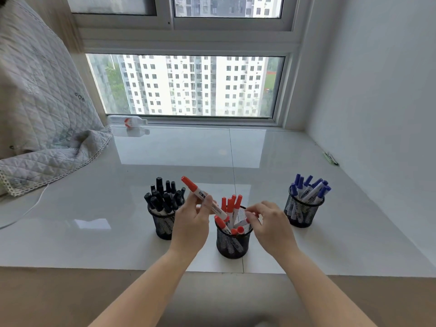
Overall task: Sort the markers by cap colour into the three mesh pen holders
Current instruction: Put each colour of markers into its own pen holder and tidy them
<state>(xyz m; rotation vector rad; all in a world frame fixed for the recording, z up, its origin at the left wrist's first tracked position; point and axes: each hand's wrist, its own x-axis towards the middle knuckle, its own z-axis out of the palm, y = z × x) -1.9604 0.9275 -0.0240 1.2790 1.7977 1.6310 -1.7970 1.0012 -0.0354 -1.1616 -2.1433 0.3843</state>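
Head view, looking down over a wide glossy white sill (306,232) under a big window (186,84), tower blocks outside. At far left a quilted grey blanket (44,119) spills onto the sill, and a clear plastic bottle (128,121) lies on its side against the window frame. Over by the right wall, a couple of thin green pens (331,158).

Three black mesh holders stand in a row near the front edge. The left holder (164,226) is packed with black-capped markers (164,197), caps up. The right holder (300,212), well apart, bristles with blue-capped markers (310,188). The middle holder (232,244) carries the red-capped markers (231,210), some upright, some leaning.

And the hands are both in, just above that middle holder! The left hand (191,224) has its fingers curled round a red-capped marker (204,198), holding it tilted, cap up toward the far left, lower end pointing down at the middle holder's mouth. The right hand (271,224) hangs over the holder's right rim, fingertips bent and pinching another red-capped marker (243,223) that lies slanted in the holder.
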